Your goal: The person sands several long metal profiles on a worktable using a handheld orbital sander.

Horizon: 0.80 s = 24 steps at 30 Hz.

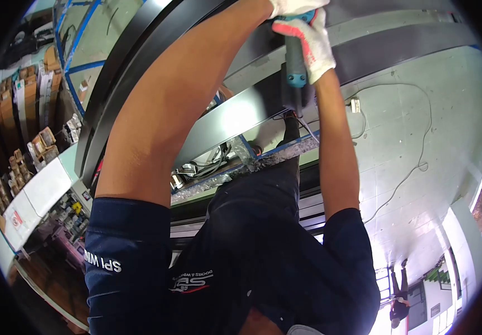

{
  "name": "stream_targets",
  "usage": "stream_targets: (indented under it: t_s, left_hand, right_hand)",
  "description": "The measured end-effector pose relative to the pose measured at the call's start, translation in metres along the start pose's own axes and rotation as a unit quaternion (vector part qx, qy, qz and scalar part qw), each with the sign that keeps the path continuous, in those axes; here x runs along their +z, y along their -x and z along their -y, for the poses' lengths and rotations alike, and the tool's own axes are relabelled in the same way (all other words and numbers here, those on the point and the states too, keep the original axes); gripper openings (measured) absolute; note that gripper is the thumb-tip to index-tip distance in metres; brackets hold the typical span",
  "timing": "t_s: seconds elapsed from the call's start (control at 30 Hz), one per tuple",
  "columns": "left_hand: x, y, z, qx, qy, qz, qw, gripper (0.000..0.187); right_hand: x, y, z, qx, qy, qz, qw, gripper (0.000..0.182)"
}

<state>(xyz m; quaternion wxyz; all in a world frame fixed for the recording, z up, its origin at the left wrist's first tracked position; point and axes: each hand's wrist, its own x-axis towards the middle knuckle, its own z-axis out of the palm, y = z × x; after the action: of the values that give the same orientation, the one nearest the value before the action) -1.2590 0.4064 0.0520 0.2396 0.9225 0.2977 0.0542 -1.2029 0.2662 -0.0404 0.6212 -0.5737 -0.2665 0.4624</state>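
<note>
My right hand (315,47), in a white work glove with a red-coated palm, is wrapped round the grip of a teal and black power drill (295,70). The drill's body lies under my fingers, and a dark block and a cord hang from the grip's base. My left hand (297,5), also gloved, is at the top edge beside the drill's body. Its fingers are mostly cut off by the frame, so what it holds is hidden. Both hands are over long dark grey metal profiles (386,50). A pale reflective profile (235,120) runs beneath my arms.
A blue rack bar with clear padding (285,153) crosses before my legs. Metal parts and cables (196,167) lie beside it. A thin cord (403,184) snakes over the pale floor. Stacked cardboard boxes (23,106) stand at left. Another person (399,304) is far off at lower right.
</note>
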Motion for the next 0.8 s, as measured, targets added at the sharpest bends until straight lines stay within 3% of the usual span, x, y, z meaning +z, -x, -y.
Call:
stream_targets:
  t_s: [0.2, 0.27, 0.33, 0.4, 0.47, 0.53, 0.73, 0.8]
  left_hand:
    - [-0.033, 0.148, 0.085, -0.043, -0.014, -0.043, 0.998, 0.039]
    - [-0.052, 0.209, 0.108, -0.093, -0.001, -0.054, 0.994, 0.039]
    - [-0.054, 0.273, 0.156, -0.082, -0.011, -0.069, 0.994, 0.041]
    - [-0.08, 0.342, 0.18, -0.141, -0.007, -0.028, 0.99, 0.038]
    - [-0.091, 0.417, 0.216, -0.155, 0.007, -0.069, 0.986, 0.033]
    - [-0.104, 0.489, 0.248, -0.18, 0.03, -0.096, 0.979, 0.032]
    - [-0.131, 0.678, 0.312, -0.307, 0.056, -0.149, 0.938, 0.025]
    - [-0.137, 0.718, 0.325, -0.373, 0.07, -0.163, 0.911, 0.025]
  right_hand:
    - [0.138, 0.077, -0.034, 0.003, 0.033, 0.029, 0.999, 0.097]
    - [0.19, 0.107, -0.051, -0.002, 0.062, 0.05, 0.997, 0.105]
    - [0.246, 0.139, -0.071, -0.011, 0.088, 0.078, 0.993, 0.113]
    - [0.305, 0.176, -0.086, -0.009, 0.114, 0.107, 0.988, 0.121]
    - [0.361, 0.216, -0.085, 0.011, 0.175, 0.148, 0.973, 0.127]
    - [0.418, 0.259, -0.099, 0.04, 0.14, 0.154, 0.977, 0.115]
    - [0.561, 0.352, -0.161, -0.001, 0.177, 0.257, 0.95, 0.112]
    - [0.582, 0.362, -0.156, 0.031, 0.176, 0.333, 0.926, 0.112]
